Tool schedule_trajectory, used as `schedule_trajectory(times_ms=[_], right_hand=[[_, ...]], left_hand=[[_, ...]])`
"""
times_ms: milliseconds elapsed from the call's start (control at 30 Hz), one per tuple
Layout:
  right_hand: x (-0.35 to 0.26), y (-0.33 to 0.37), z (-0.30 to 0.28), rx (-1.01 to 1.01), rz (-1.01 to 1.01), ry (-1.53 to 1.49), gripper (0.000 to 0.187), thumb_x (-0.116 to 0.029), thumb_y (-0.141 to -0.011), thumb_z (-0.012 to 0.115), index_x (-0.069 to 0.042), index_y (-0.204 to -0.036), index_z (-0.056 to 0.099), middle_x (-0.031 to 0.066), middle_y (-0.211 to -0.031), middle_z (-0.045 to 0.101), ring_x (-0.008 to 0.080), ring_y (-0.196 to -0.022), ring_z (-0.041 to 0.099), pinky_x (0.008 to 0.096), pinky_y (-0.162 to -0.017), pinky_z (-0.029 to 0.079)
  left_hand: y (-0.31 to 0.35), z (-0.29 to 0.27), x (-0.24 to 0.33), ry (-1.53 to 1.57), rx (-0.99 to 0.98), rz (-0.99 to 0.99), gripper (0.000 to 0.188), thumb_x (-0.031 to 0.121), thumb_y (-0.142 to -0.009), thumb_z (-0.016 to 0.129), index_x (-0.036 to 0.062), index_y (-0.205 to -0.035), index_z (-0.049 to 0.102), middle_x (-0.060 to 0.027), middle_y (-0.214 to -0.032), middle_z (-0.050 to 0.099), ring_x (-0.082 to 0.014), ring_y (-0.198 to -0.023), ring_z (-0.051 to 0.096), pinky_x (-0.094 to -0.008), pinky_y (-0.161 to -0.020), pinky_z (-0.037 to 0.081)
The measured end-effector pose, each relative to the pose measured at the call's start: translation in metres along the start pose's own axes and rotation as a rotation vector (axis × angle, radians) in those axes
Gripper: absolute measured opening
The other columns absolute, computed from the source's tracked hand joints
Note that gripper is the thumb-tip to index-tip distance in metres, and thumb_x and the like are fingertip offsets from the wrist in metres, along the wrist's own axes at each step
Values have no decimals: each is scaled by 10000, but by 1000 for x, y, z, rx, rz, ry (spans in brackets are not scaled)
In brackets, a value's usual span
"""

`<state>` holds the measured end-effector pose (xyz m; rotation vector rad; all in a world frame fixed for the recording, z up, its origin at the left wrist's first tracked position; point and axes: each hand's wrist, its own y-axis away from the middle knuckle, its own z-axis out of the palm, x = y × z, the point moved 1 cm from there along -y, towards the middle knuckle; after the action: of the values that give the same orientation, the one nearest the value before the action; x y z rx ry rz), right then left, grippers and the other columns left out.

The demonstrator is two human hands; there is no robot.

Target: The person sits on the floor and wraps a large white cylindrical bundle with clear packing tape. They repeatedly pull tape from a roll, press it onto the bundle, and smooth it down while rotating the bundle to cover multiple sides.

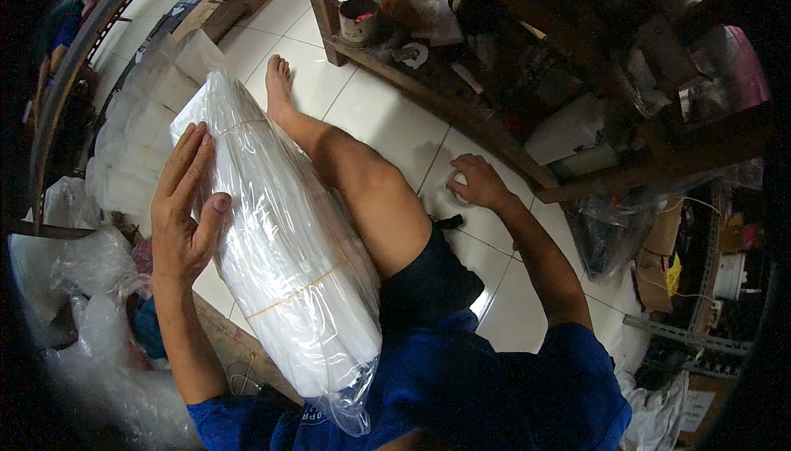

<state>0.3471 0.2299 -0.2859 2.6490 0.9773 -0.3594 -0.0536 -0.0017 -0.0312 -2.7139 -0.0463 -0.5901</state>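
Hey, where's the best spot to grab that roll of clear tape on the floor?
Grip the tape roll across its outer rim from above. It seems to lie flat on the white tile floor, and the right hand already rests over it, fingers curled around the edge.

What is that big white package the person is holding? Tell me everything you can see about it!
The package is a long, thick stack of white sheets wrapped in a clear, shiny plastic bag. Two thin rubber bands circle it, one near each end. It lies tilted along the person's leg, its lower end against the blue shirt, where loose plastic hangs. The left hand rests flat on its upper side. The right hand is away from it, on the floor.
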Motion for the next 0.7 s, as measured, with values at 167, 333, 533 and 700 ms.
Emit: schedule_trajectory(times_ms=[167, 333, 533, 700], right_hand=[[-4, -3, 16, -149, -70, 167, 617, -279, -781, 706, -46, -1329, 541, 169, -1346, 534, 373, -1260, 483, 501, -1011, 447], [8, -8, 32, -63, -109, 121, 602, -232, -755, 682, -76, -1322, 551, 164, -1345, 534, 369, -1244, 497, 536, -950, 476], [17, -20, 50, -125, -82, 260, 494, -211, -754, 665, -95, -1232, 620, 163, -1292, 579, 360, -1234, 507, 540, -931, 477], [13, -23, 47, -135, -72, 127, 371, -225, -757, 667, -80, -1099, 661, 178, -1172, 624, 376, -1149, 554, 522, -931, 487]], left_hand=[[3, 1, -3, 8, 11, -3, 618, 382, -898, 630, -5, -1373, 551, -192, -1464, 487, -347, -1408, 397, -462, -1169, 285], [6, 5, -5, 6, 33, -15, 631, 408, -909, 618, 5, -1388, 539, -188, -1464, 487, -340, -1413, 391, -461, -1172, 280], [6, 8, -4, 32, 61, -19, 623, 430, -928, 587, 23, -1397, 534, -178, -1464, 488, -336, -1417, 385, -464, -1178, 275], [8, 9, -4, 13, 64, -25, 628, 445, -929, 583, 28, -1396, 537, -173, -1468, 484, -335, -1417, 386, -465, -1176, 282]])
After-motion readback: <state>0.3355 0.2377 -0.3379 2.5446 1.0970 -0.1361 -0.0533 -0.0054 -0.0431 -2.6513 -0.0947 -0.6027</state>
